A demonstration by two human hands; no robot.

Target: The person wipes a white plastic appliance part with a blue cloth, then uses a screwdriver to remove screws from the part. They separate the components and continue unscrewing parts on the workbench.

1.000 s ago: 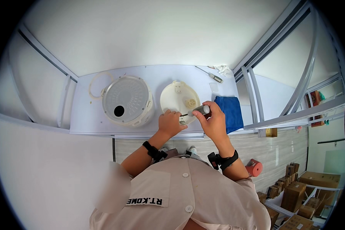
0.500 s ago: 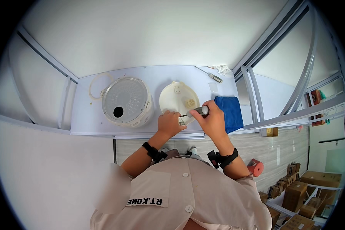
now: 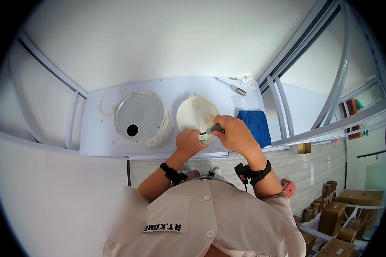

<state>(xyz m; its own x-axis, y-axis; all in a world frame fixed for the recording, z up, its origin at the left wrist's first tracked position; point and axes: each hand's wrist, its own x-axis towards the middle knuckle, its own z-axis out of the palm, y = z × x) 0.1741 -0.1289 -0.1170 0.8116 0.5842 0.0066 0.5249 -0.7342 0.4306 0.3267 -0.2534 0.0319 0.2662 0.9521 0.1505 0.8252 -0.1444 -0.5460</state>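
The right hand [image 3: 236, 133] holds a grey-handled screwdriver [image 3: 216, 128]; the left hand [image 3: 189, 142] touches the cream cover [image 3: 188, 115] (grip width indeterminable).

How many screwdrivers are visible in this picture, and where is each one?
2. One screwdriver is in the right hand, at the near edge of the round cream cover; the other screwdriver lies beyond the blue cloth. Others may be hidden.
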